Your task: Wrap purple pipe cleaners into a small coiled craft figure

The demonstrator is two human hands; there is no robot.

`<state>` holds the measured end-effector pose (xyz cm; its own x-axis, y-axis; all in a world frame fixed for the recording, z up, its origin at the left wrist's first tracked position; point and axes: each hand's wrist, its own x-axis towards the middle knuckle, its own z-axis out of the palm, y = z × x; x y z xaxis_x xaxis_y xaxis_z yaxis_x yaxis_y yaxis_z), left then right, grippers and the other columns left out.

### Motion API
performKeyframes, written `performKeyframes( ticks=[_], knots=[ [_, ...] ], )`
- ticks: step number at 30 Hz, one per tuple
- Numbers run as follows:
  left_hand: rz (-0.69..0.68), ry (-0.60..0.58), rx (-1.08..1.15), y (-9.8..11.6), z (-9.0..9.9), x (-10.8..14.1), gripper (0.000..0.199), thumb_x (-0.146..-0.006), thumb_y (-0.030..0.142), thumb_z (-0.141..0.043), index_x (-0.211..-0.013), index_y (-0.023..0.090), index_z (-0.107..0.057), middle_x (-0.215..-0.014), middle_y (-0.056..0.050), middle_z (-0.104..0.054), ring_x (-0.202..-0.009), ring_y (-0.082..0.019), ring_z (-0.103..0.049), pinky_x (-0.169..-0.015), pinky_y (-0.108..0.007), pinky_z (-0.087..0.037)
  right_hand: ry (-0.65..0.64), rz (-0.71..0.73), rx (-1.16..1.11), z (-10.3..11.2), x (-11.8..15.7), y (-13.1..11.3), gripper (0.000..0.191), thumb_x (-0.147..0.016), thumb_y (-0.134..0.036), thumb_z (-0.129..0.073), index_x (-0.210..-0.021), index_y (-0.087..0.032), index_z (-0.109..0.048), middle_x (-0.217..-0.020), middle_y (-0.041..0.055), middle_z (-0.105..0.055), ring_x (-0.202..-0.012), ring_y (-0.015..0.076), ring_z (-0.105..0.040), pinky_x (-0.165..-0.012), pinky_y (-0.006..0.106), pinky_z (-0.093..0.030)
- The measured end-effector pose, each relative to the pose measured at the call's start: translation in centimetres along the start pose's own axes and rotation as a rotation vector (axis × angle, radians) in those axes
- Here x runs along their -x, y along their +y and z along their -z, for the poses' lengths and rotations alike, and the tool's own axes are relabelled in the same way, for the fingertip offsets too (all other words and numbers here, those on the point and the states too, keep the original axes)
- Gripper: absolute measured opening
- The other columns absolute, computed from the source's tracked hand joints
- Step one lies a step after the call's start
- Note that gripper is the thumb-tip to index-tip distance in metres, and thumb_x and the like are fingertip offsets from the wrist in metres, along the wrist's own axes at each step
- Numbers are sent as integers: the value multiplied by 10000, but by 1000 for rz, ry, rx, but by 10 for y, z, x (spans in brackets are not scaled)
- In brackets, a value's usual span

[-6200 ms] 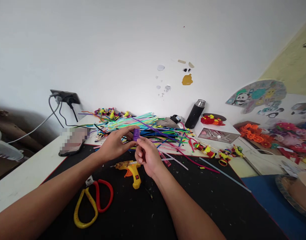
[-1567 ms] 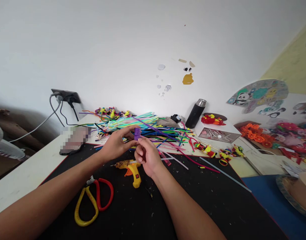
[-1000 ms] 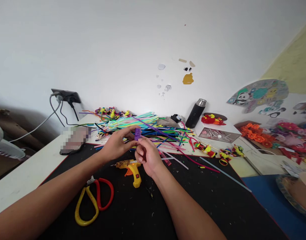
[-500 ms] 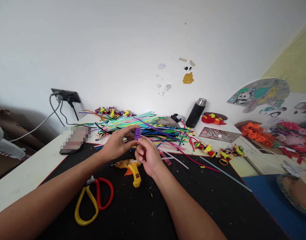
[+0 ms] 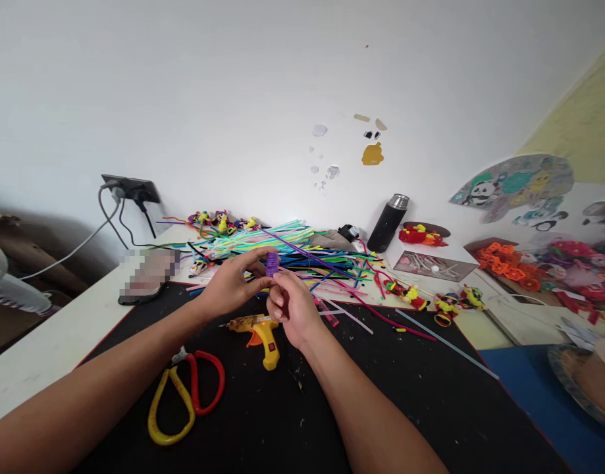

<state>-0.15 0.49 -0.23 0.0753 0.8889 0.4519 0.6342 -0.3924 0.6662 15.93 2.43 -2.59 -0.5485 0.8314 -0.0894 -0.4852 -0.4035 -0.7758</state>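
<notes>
A small purple coil of pipe cleaner [image 5: 272,263] is held up between my two hands, above the far part of the black mat [image 5: 381,401]. My left hand [image 5: 232,282] pinches it from the left with thumb and fingers. From below and to the right, my right hand [image 5: 293,304] grips its lower end, fingers curled; the fingertips partly hide the contact. Beneath the hands lies a yellow glue gun [image 5: 265,342], its nozzle pointing left. Scissors [image 5: 203,388] with one yellow and one red handle rest nearer to me, under my left forearm.
Behind my hands spreads a pile of coloured pipe cleaners [image 5: 287,237]. A black thermos [image 5: 388,224] stands by the wall, beside a white box [image 5: 430,260]. Small figures [image 5: 445,306] sit at the right, a phone [image 5: 149,276] at the left. A clear glue stick [image 5: 447,343] crosses the mat.
</notes>
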Motion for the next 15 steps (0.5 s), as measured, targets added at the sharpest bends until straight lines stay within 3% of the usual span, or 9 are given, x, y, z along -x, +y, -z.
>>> performKeyframes(
  ticks=[9, 15],
  knots=[
    [16, -14, 28, -1, -1, 0, 510, -876, 370, -691, -1358, 204, -672, -1005, -58, -816, -828, -240, -773, -846, -350, -594, 10, 1, 0, 1, 0, 1, 292, -778, -386, -731, -797, -236, -482, -479, -133, -429, -330, 60, -336, -357, 198, -151],
    [-2, -7, -5, 0, 1, 0, 493, -897, 400, -693, -1350, 208, -676, -884, -36, -807, -803, -241, -760, -840, -349, -578, -8, 0, -2, 0, 0, 0, 297, -782, -405, -738, -823, -238, -495, -479, -135, -430, -327, 61, -341, -355, 199, -149]
  ],
)
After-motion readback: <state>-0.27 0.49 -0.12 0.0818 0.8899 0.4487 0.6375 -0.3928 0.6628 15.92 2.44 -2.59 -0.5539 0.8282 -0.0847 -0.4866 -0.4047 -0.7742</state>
